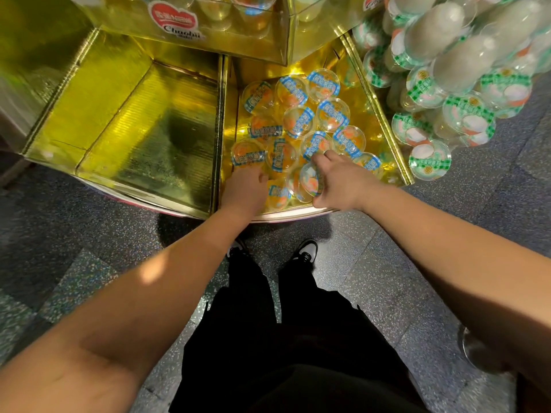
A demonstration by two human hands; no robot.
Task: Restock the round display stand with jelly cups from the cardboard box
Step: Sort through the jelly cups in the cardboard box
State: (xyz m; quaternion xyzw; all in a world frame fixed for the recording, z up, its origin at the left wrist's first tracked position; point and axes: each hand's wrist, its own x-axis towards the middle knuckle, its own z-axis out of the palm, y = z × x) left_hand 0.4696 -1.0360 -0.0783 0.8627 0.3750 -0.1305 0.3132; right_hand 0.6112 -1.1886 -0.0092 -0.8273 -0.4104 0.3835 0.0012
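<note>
The round display stand (pixel 298 214) has gold-lined wedge compartments. The middle compartment holds several orange jelly cups (pixel 298 120) with blue-and-white lids. My right hand (pixel 343 181) grips one such cup (pixel 310 181), tilted on its side, at the compartment's front. My left hand (pixel 243 190) is inside the same compartment at its front left, fingers curled downward beside a cup (pixel 277 196); whether it holds anything is hidden. The cardboard box is out of view.
The left compartment (pixel 149 129) has a bare gold floor. On the right, a compartment is heaped with white jelly cups (pixel 447 84) with green lids. An upper tier (pixel 208 25) with more cups overhangs the back. My legs and shoes stand on speckled floor below.
</note>
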